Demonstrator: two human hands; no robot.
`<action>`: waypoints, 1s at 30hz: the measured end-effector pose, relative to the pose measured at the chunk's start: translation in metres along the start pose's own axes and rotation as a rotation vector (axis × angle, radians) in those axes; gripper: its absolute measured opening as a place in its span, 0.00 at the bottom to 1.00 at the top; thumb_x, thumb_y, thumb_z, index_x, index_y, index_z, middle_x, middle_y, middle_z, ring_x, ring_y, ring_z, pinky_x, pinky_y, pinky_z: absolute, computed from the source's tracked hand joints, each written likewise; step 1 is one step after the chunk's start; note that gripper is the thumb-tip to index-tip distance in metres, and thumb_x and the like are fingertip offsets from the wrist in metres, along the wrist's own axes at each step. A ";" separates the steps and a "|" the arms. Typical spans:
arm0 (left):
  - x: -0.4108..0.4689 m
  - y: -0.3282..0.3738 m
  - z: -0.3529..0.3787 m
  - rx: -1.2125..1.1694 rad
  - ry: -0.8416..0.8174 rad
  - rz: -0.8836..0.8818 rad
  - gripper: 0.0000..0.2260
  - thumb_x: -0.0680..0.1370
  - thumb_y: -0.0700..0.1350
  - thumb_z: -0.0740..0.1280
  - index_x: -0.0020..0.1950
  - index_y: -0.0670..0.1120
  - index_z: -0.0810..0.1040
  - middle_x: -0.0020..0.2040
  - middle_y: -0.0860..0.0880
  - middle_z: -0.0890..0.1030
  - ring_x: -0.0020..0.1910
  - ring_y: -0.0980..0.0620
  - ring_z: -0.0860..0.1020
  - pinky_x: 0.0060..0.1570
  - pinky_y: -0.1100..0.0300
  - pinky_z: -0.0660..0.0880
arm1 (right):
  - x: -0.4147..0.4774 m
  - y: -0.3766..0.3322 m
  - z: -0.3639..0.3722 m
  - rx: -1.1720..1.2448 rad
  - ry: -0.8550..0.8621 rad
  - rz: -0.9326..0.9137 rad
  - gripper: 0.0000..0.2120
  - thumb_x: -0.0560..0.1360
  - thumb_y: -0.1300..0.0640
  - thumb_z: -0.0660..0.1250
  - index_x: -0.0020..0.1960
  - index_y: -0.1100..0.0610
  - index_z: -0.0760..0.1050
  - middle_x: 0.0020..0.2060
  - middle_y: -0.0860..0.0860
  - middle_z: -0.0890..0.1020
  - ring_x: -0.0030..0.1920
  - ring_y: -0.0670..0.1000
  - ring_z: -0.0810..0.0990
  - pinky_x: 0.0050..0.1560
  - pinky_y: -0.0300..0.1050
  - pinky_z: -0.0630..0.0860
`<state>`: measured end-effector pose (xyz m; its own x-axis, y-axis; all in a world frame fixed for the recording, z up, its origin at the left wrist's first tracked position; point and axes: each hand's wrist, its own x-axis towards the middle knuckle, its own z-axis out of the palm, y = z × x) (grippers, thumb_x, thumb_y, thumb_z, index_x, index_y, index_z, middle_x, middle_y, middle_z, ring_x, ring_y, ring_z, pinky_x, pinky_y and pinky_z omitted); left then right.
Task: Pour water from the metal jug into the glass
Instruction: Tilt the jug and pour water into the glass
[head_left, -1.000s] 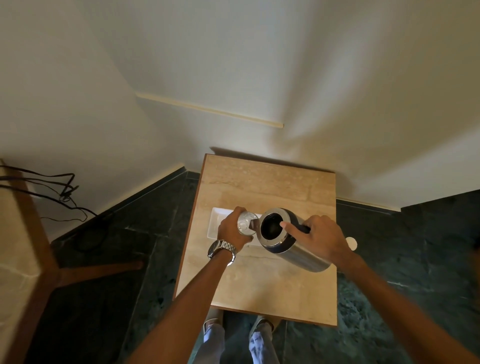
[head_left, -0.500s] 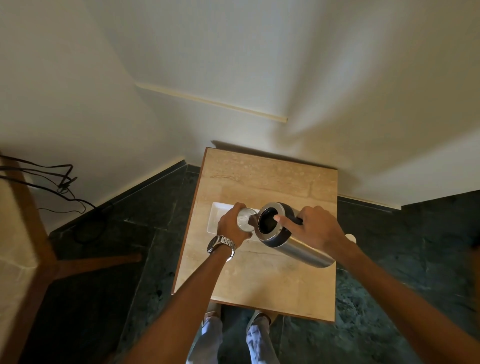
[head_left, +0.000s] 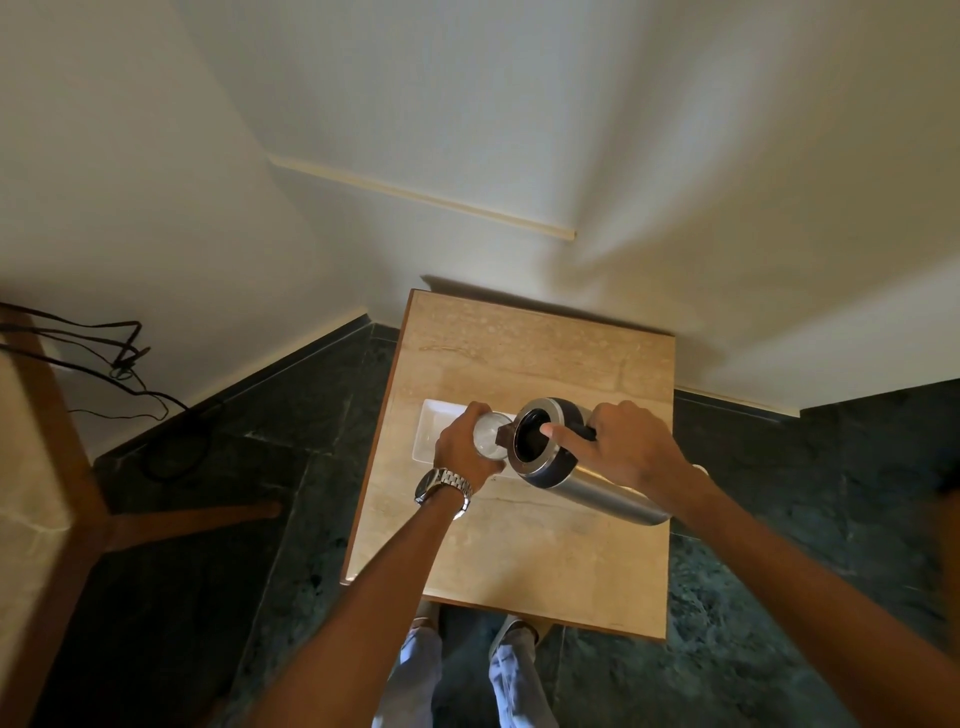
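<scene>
A steel jug with a black rim and open mouth is tipped steeply to the left, its spout over the glass. My right hand grips the jug's black handle, with the thumb laid across the mouth. My left hand, with a metal watch on the wrist, wraps around the clear glass, which shows water inside. The glass sits at the right end of a white rectangular tray. Most of the glass wall is hidden by my fingers.
All this is on a small beige stone-topped table against a white wall, over a dark green floor. A wooden table leg and black cables are at left. A small white round object peeks out behind my right wrist.
The jug has tipped further to the left, its base rising and its spout coming closer over the glass. My left hand has stayed on the glass.
</scene>
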<state>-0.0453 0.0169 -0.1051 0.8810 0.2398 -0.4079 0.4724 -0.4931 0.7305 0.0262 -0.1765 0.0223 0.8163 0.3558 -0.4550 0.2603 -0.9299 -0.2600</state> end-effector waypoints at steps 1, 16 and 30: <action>0.000 0.000 0.000 -0.002 -0.001 -0.002 0.31 0.63 0.45 0.83 0.61 0.54 0.72 0.52 0.53 0.79 0.51 0.50 0.77 0.43 0.63 0.74 | 0.000 0.000 0.000 0.003 -0.001 -0.001 0.28 0.77 0.31 0.62 0.27 0.48 0.61 0.22 0.43 0.68 0.24 0.43 0.68 0.28 0.37 0.61; 0.000 -0.005 0.002 0.000 -0.002 0.001 0.31 0.63 0.46 0.83 0.61 0.54 0.73 0.54 0.50 0.81 0.52 0.50 0.78 0.43 0.63 0.75 | 0.005 -0.006 0.003 -0.067 -0.050 0.028 0.28 0.76 0.30 0.59 0.36 0.54 0.72 0.27 0.47 0.74 0.33 0.51 0.79 0.42 0.49 0.82; 0.003 -0.005 0.004 -0.004 -0.008 -0.012 0.31 0.63 0.46 0.83 0.61 0.55 0.72 0.54 0.51 0.80 0.52 0.50 0.76 0.42 0.64 0.74 | 0.008 -0.012 0.000 -0.090 -0.050 0.030 0.32 0.76 0.29 0.58 0.45 0.59 0.82 0.33 0.50 0.80 0.37 0.54 0.84 0.47 0.52 0.84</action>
<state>-0.0449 0.0171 -0.1123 0.8752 0.2385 -0.4208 0.4827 -0.4868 0.7280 0.0292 -0.1625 0.0216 0.7983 0.3294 -0.5041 0.2830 -0.9441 -0.1689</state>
